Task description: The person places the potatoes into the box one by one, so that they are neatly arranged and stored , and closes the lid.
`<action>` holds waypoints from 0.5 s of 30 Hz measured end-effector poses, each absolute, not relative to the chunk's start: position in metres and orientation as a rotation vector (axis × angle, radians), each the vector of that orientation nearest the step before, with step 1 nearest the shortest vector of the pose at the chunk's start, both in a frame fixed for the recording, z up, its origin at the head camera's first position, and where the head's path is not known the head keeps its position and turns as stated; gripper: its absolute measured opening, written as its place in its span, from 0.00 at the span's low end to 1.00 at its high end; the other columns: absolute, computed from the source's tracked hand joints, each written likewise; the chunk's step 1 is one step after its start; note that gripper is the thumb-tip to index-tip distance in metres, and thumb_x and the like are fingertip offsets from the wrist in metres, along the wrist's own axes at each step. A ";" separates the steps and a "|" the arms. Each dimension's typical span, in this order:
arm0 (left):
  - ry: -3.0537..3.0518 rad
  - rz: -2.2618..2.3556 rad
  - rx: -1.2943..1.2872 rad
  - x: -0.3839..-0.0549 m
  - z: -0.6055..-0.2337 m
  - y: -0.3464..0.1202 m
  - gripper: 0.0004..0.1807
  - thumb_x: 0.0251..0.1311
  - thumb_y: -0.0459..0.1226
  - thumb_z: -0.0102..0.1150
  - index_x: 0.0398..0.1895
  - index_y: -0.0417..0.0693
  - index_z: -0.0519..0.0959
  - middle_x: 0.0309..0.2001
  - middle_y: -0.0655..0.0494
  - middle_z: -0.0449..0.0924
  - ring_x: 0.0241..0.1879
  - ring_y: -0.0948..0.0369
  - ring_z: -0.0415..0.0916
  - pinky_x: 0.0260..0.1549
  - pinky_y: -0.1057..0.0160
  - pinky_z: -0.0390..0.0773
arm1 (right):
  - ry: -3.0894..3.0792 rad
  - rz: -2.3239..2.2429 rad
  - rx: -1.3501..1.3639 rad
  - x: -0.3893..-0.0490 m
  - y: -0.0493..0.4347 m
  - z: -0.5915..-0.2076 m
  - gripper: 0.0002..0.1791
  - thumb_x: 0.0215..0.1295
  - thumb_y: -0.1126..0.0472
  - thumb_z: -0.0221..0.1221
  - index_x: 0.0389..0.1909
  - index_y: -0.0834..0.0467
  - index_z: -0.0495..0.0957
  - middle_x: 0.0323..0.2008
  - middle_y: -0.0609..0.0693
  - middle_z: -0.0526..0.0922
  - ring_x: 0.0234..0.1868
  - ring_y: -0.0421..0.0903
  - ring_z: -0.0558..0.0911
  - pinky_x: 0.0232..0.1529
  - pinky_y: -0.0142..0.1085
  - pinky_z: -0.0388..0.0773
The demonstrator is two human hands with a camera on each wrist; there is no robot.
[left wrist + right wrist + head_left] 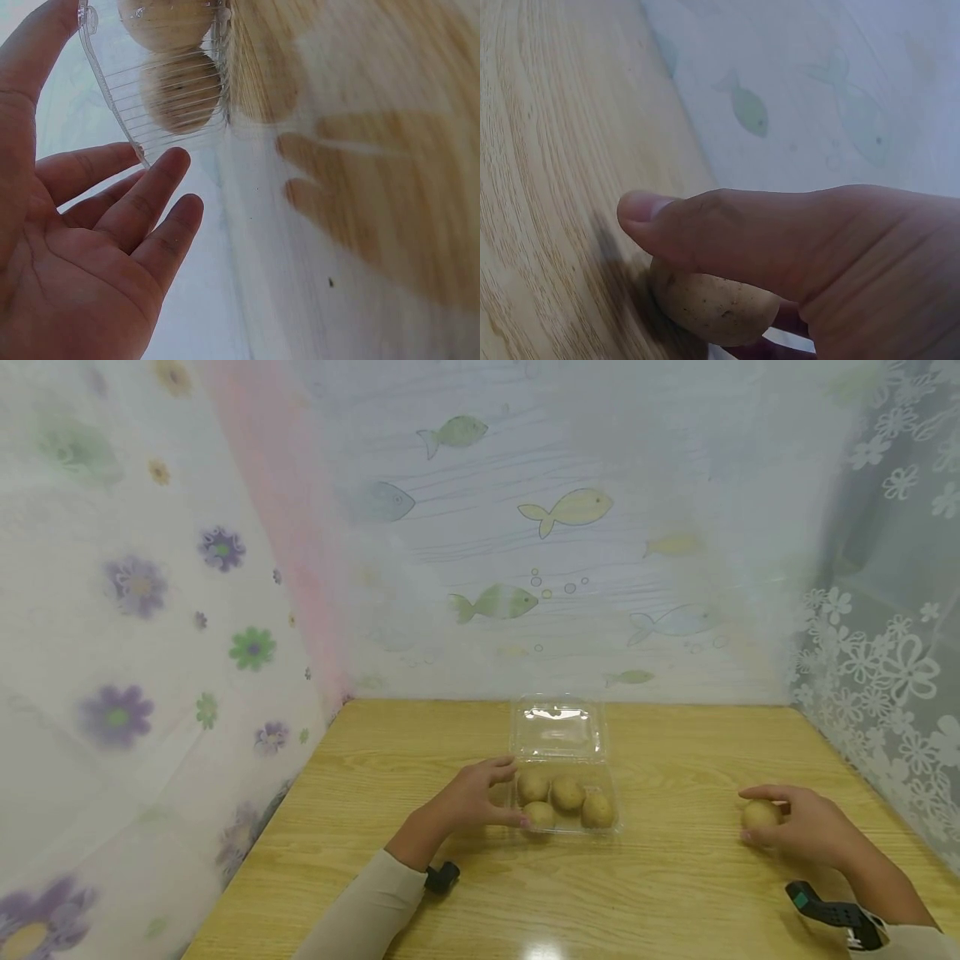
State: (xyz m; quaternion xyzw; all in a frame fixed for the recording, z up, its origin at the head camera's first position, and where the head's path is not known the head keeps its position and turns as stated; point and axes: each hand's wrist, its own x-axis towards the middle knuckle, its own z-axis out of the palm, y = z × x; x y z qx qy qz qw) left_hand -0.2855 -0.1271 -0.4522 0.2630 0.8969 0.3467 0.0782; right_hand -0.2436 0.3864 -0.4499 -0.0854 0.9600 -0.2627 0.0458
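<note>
A clear plastic clamshell box [558,732] lies on the table with its lid raised at the back. Several potatoes [567,793] sit in its base. My left hand [468,795] is at the box's left side, thumb at the front corner and the other fingers further back. In the left wrist view, the fingers of that hand [97,240] are fairly straight and touch the rim. Off to the right, my right hand [813,827] holds a single potato [759,815] between thumb and fingers, low at the tabletop. The right wrist view shows the thumb across this potato [716,306].
The wood-patterned table [675,893] meets a fish-printed curtain [570,510] at the back. A flower-printed curtain [150,660] hangs on the left, another with white flowers [900,668] on the right. Dark wrist devices [832,912] are worn on both arms.
</note>
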 end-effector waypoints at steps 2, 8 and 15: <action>2.685 1.041 0.788 -0.285 -0.452 -0.127 0.58 0.50 0.63 0.76 0.80 0.47 0.63 0.77 0.53 0.65 0.78 0.51 0.60 0.71 0.47 0.69 | 2.916 -0.814 -0.249 -0.244 0.387 -0.451 0.45 0.58 0.40 0.74 0.68 0.64 0.75 0.60 0.76 0.76 0.53 0.70 0.82 0.35 0.47 0.83; 2.686 1.038 0.781 -0.286 -0.452 -0.127 0.59 0.50 0.63 0.76 0.80 0.48 0.62 0.76 0.53 0.67 0.77 0.50 0.61 0.71 0.46 0.70 | 2.883 -0.839 -0.233 -0.244 0.389 -0.450 0.47 0.58 0.41 0.74 0.70 0.65 0.72 0.61 0.78 0.74 0.52 0.67 0.84 0.36 0.46 0.84; 2.693 1.023 0.777 -0.286 -0.453 -0.127 0.58 0.50 0.63 0.76 0.80 0.48 0.63 0.76 0.53 0.68 0.77 0.51 0.62 0.71 0.47 0.70 | 2.890 -0.822 -0.230 -0.245 0.391 -0.451 0.48 0.58 0.40 0.74 0.71 0.66 0.71 0.64 0.79 0.71 0.53 0.67 0.83 0.37 0.49 0.84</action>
